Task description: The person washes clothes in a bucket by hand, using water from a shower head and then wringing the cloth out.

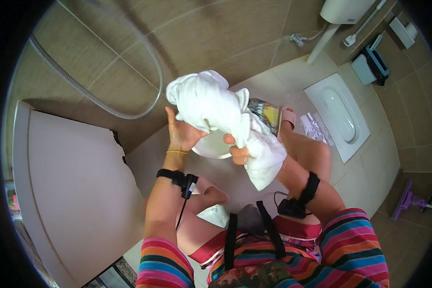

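Note:
A bunched, twisted white cloth (pixel 216 104) hangs in the air between my hands. My right hand (pixel 239 150) grips its narrow lower part, with a loose end of the cloth draped over the wrist. Beneath the cloth's upper bundle is my left hand (pixel 185 133), palm up with the thumb spread apart; part of its fingers is hidden by the cloth, which rests against them. Below both hands a round white basin (pixel 214 145) stands on the floor, partly covered by the cloth and hands. Behind the cloth's right side shows an object with a multicoloured print (pixel 264 113).
A squat toilet pan (pixel 340 115) is set in the floor at right, with a small bin (pixel 365 66) beyond it. A grey shower hose (pixel 144 39) loops at upper left. A large white panel (pixel 82 187) stands at left. A purple squeegee (pixel 406 201) is at far right.

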Available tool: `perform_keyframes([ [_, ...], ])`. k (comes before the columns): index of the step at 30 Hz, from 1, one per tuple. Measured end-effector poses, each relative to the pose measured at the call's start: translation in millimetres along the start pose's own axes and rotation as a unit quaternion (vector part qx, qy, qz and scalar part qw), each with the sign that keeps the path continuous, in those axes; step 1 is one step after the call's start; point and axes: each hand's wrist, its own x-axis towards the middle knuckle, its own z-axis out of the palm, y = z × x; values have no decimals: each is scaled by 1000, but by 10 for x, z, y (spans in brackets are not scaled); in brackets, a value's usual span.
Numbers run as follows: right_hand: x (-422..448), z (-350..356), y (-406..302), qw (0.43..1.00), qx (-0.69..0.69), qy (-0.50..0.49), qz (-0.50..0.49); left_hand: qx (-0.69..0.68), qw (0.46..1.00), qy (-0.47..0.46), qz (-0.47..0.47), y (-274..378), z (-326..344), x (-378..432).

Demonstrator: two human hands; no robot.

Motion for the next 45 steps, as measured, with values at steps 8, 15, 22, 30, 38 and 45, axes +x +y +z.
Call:
perform_keyframes([
  [8, -162, -291, 109, 988, 46, 145, -21, 89, 994, -12, 60, 488, 155, 355],
  [15, 552, -463, 202, 471, -865, 75, 155, 803, 564, 186, 56, 51, 160, 759],
  [22, 729, -996, 251, 438, -884, 93, 132, 702, 645, 219, 208, -21, -175, 758],
  [30, 611, -1161, 85, 885, -362, 293, -10, 616, 691, 2, 378, 63, 1124, 245],
  [38, 428, -917, 362, 941, -41, 261, 213, 626, 526, -207, 537, -41, 1359, 21],
  [45, 453, -909, 154, 987, 148, 29, 61, 601, 571, 0, 560, 320, 1165, -189],
])
